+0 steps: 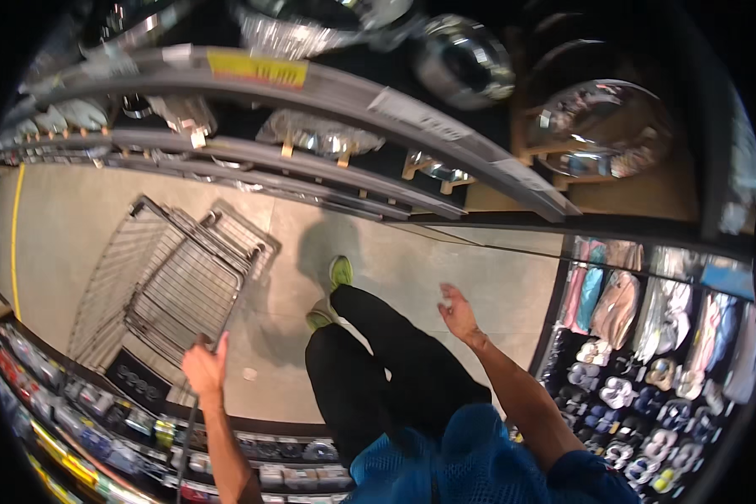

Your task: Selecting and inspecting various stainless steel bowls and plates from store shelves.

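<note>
My left hand [205, 370] is closed around the dark handle bar of a metal shopping cart [183, 302], with the thumb pointing up along it. The wire basket stands to my left and looks bare inside, with a dark panel bearing digits [138, 379] near its lower side. My right hand [461, 315] hangs in the air over the aisle floor, fingers loosely apart and nothing in them. It touches nothing.
Shelving with grey rails [353, 97] runs ahead, holding shiny metal bowls [463, 60] and a round tray [598, 129] on wooden racks. A display of clothing [617, 302] and footwear [617, 390] stands at right. Packaged goods [101, 409] line the lower-left shelves. Pale floor [277, 220] lies between.
</note>
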### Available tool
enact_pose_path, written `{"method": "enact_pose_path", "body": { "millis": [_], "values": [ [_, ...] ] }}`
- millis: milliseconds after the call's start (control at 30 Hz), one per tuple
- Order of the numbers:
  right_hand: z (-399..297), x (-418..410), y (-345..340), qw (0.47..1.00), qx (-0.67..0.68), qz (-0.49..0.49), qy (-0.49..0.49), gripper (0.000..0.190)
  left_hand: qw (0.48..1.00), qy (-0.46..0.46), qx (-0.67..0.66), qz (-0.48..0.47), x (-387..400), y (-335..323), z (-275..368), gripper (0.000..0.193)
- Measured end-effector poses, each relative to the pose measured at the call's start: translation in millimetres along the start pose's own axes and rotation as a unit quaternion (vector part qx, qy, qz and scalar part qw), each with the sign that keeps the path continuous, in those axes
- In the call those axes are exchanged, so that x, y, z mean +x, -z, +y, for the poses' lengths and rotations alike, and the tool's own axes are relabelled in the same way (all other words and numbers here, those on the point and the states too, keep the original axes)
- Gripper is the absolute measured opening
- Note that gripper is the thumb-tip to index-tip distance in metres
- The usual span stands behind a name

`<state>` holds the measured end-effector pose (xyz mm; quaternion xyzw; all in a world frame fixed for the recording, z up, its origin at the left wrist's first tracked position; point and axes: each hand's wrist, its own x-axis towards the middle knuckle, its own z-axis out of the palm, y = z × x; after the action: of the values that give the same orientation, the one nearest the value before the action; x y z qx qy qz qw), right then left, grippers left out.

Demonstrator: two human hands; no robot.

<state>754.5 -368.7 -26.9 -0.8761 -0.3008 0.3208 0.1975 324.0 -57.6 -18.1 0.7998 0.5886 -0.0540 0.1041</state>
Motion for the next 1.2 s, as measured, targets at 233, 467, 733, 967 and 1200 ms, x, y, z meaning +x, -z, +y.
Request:
{"method": "enact_pose_path", "body": {
  "millis": [233,467,733,967,1200],
  "values": [
    [-122.4,102.4,89.4,0.883,-0.215,0.326,0.262,0.058,0.993,0.067,-0.082,-0.046,-8.4,15.0,-1.5,0.032],
    [-167.0,182.9,125.6,0.822,-0.304,0.389,0.283,0.063,0.992,0.057,-0.112,-0.009,-15.0,0.0,-16.4,0.031],
    [-148.1,194.7,139.4,0.867,-0.251,0.354,0.247,0.039,0.993,0.065,-0.092,-0.033,-16.7,0.6,-20.9,0.038],
    [-139.1,195.9,138.5,0.867,-0.214,0.385,0.232,0.028,0.992,0.07,-0.101,-0.04,-16.2,0.2,-20.0,0.043],
    [-117.9,209.6,151.9,0.851,-0.265,0.398,0.216,0.026,0.993,0.063,-0.097,-0.025,-12.9,2.8,-7.2,0.038]
  ]
}}
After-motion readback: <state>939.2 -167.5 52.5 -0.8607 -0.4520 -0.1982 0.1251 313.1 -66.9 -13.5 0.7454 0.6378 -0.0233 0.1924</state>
